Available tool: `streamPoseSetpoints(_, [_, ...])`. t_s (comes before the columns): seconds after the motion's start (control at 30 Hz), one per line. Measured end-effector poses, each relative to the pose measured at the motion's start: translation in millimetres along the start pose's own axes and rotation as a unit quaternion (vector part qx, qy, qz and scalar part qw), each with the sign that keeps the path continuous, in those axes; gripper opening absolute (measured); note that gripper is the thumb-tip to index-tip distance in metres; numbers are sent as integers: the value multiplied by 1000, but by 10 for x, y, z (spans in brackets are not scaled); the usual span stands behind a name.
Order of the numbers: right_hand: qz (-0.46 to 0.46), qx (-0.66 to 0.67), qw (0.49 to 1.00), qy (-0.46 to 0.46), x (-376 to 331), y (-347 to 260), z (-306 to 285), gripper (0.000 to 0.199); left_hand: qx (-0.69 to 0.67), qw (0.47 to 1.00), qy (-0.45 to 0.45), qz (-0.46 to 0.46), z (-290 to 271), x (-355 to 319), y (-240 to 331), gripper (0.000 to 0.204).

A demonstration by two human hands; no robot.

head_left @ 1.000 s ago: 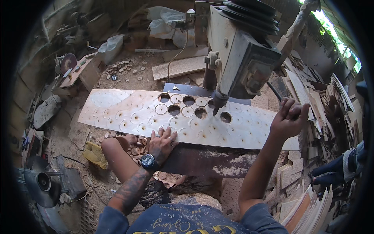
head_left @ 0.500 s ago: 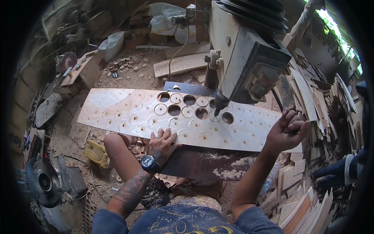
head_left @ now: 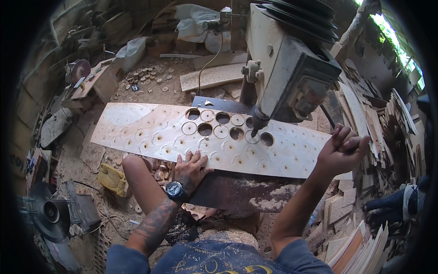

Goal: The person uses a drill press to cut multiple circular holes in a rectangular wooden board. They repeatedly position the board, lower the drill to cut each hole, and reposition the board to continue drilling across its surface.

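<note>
A long pale plywood board (head_left: 137, 132) lies under the drill press (head_left: 287, 68), marked with curved scores and small dark pilot holes. Two rows of round cuts run across its middle, some open through, others with the disc still in place. The chuck (head_left: 260, 119) points down at one ringed circle right of the middle; its cutter is too small to make out. My left hand (head_left: 191, 169), fingers spread, presses flat on the board's near edge. Raised at the right, my right hand (head_left: 342, 150) has curled fingers around the lower end of the black feed lever (head_left: 327, 116).
A dark work table (head_left: 237, 189) with sawdust supports the board. Loose wooden discs (head_left: 150, 73) litter the floor behind. Offcuts (head_left: 351, 246) and wood sheets stack up at the right, near another person's feet (head_left: 388, 205). A yellow block (head_left: 112, 179) and a round-bladed machine (head_left: 50, 212) are at left.
My right hand has shifted slightly to the right, its fingers a little looser. The left hand stays on the board, and board and chuck look nearly unchanged.
</note>
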State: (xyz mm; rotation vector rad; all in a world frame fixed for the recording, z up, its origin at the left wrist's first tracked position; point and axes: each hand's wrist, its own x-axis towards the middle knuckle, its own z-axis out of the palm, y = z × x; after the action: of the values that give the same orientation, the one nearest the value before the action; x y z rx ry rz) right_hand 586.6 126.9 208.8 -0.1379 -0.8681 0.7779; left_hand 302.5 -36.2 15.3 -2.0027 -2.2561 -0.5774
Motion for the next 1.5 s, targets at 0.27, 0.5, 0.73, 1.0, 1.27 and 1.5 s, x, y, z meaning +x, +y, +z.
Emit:
streamPoseSetpoints(0.27, [19, -38, 999, 26, 279, -128, 305, 48, -11, 1000, -13, -14, -23, -2, 31, 53])
streamPoseSetpoints(0.5, [106, -206, 971, -57, 1524, 255, 1037, 35, 39, 999, -6, 16, 7, -39, 27, 49])
streamPoseSetpoints(0.73, [120, -396, 896, -160, 2386, 1167, 1078, 27, 43, 998, 5, 38, 56, -103, -61, 40])
streamPoseSetpoints(1.0, [101, -381, 901, -180, 2713, 1328, 881, 28, -1, 997, -69, 16, -405, -119, 35, 41])
streamPoseSetpoints(1.27, [92, -392, 900, -168, 2661, 1289, 857, 28, -22, 996, -36, 73, 21, 264, 803, 75])
streamPoseSetpoints(1.5, [78, -419, 898, -108, 2572, 1221, 981, 28, -31, 997, -23, 68, 168, 213, 748, 71])
